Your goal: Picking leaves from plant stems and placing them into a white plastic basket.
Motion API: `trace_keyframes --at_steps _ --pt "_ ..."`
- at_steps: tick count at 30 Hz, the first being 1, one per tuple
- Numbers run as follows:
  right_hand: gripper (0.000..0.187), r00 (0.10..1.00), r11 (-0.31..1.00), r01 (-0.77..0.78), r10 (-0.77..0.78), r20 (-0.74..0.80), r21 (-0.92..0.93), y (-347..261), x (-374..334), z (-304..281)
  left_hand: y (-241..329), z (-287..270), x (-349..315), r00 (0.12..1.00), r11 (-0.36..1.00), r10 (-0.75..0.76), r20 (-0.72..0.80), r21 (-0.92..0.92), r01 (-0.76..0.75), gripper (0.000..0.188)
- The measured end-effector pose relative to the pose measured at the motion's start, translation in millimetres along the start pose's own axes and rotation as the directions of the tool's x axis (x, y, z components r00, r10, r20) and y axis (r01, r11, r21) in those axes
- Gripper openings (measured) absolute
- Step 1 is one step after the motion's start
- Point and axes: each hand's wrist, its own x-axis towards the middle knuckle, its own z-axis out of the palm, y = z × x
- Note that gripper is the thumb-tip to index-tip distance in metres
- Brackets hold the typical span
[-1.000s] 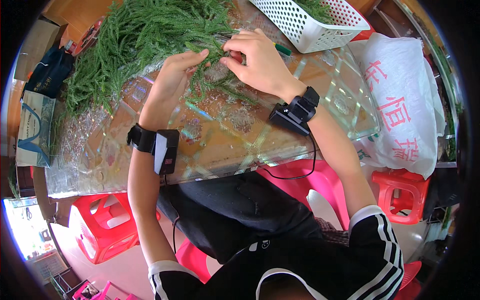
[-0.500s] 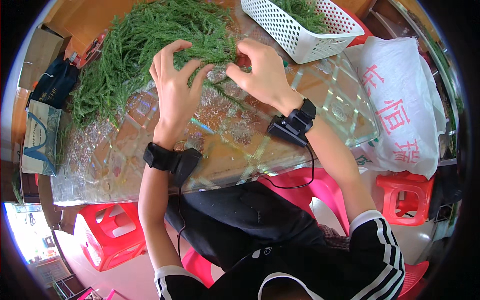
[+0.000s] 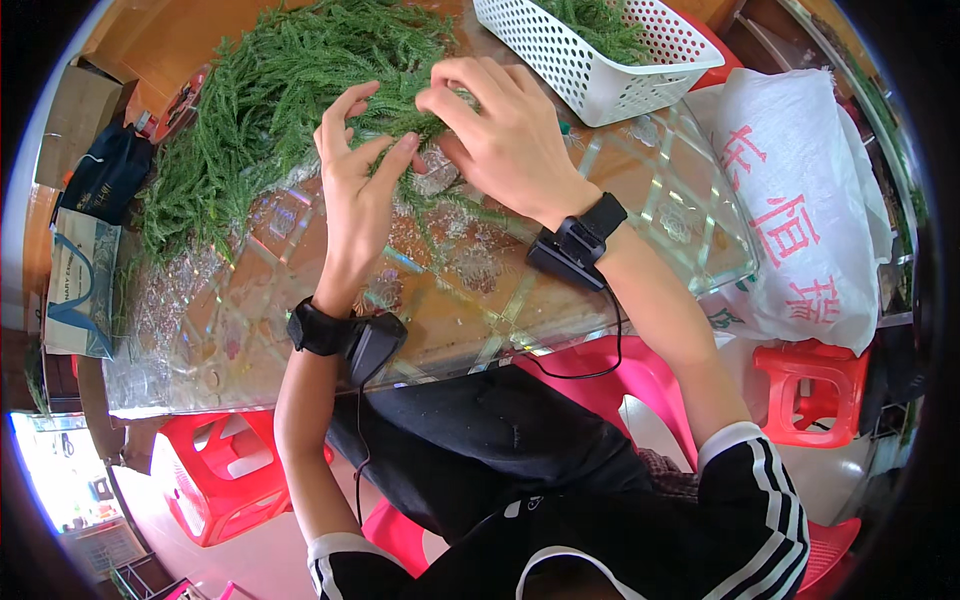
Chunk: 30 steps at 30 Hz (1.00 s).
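Green pine-like sprigs (image 3: 285, 90) lie in a large heap over the far left of the table. In front of the heap, both hands meet at one green sprig (image 3: 415, 124). My left hand (image 3: 357, 185) pinches it from the left between thumb and forefinger, its other fingers raised and bent. From the right, my right hand (image 3: 510, 140) closes its thumb and fingers on the same sprig; its fingertips are partly hidden behind the hand. A thin piece of the greenery trails below the hands over the tabletop.
A white perforated basket (image 3: 600, 85) holding more greenery stands at the far right of the patterned, plastic-covered table (image 3: 560, 300). Beside it lies a white sack (image 3: 790, 200) with red marks. Bags (image 3: 85, 285) are at the left; red stools (image 3: 815, 390) stand below.
My right hand has moved left and turned over the sprig, its fingers now closer together. My left hand has shifted slightly right, and the trailing greenery has moved.
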Motion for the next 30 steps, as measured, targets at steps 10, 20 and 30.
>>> trace_keyframes --at_steps 10,20,30 --pt "0.022 0.98 0.902 -0.126 0.176 -0.087 0.413 -4 -4 -2 0 -4 1 0.999 0.99 -0.046 0.001 -0.132 0.046 0.022" --pt "0.022 0.99 0.92 -0.127 0.138 -0.004 0.371 -4 -3 0 6 -3 1 0.999 0.992 -0.033 -0.012 -0.125 0.032 0.022" --pt "0.018 0.999 0.938 0.008 0.009 -0.047 0.347 5 -5 1 -1 -4 3 0.974 0.94 0.224 -0.016 0.269 -0.212 0.016"
